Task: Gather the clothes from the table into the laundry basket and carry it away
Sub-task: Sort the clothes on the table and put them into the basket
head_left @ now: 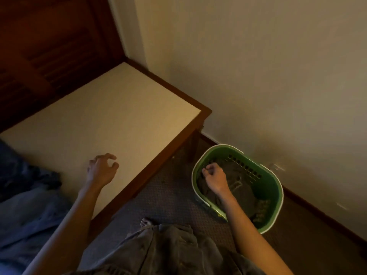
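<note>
Sitting on the patterned carpet [168, 195] beside the wall, the green plastic laundry basket [274, 197] holds dark grey clothes [236, 187]. My right hand [215, 176] hangs inside it, fingers curled; whether it grips cloth, I cannot tell. My left hand [103, 168] hovers loosely spread over the cream-topped wooden table [111, 116], near crumpled blue clothes [25, 195].

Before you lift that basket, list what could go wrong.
1. Blue clothes still lie on the table; carrying the green basket off now would leave them behind.
2. The basket sits on the floor tight between the wall and the table's corner, so lifting could knock either.
3. The right hand is inside over dark clothing, not on the rim; it needs regripping.
</note>
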`<state>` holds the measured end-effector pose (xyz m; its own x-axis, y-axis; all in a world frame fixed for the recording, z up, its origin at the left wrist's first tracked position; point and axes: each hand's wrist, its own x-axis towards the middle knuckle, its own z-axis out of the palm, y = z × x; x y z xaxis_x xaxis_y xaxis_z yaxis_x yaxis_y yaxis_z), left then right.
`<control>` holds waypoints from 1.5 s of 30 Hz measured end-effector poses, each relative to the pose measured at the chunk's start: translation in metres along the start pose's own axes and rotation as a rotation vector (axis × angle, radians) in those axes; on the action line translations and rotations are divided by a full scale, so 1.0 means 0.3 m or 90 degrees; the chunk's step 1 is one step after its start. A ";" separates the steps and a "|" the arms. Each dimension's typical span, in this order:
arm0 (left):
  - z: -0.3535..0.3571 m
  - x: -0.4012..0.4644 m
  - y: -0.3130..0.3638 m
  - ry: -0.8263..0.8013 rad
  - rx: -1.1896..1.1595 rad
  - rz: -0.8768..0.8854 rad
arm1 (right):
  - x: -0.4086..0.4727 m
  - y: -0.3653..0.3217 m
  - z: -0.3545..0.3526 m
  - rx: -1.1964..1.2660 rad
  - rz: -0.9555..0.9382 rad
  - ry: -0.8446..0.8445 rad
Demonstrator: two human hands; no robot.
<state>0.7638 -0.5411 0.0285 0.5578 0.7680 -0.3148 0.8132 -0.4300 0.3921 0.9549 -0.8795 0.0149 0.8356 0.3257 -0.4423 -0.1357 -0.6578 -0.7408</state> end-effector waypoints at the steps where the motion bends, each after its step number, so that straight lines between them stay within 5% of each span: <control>1: -0.028 -0.016 -0.053 0.022 -0.001 -0.021 | 0.017 -0.048 0.045 -0.021 -0.023 -0.014; 9: -0.200 -0.109 -0.511 0.305 -0.041 -0.333 | 0.100 -0.406 0.457 -0.111 -0.166 -0.158; 14: -0.161 -0.189 -0.722 0.166 -0.093 -0.481 | 0.078 -0.551 0.730 -0.155 -0.233 -0.231; 18: -0.128 -0.157 -0.737 0.137 0.022 -0.418 | 0.039 -0.629 0.868 -0.192 -0.284 -0.301; 22: -0.211 -0.134 -0.698 0.215 -0.076 -0.341 | 0.020 -0.687 0.951 -0.230 -0.308 -0.357; 28: -0.340 -0.057 -0.471 0.198 -0.314 -0.081 | -0.109 -0.821 0.975 -0.104 -0.349 -0.730; 32: -0.423 -0.008 -0.349 0.187 -0.461 0.037 | -0.107 -0.929 0.878 0.017 -0.388 -0.644; 36: -0.516 0.020 -0.345 0.144 -0.475 0.046 | -0.098 -1.072 0.806 -0.019 -0.498 -0.555; 41: -0.500 0.133 -0.467 0.185 -0.228 -0.126 | -0.115 -1.129 0.937 -0.068 -0.575 -0.339; 45: -0.384 0.172 -0.618 0.152 -0.188 -0.245 | -0.100 -1.071 1.087 -0.163 -0.574 -0.453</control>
<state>0.6226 -0.3671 0.0391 0.1481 0.9450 -0.2917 0.8511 0.0285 0.5242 0.8000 -0.4565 0.1014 0.0778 0.9955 -0.0536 0.5313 -0.0869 -0.8427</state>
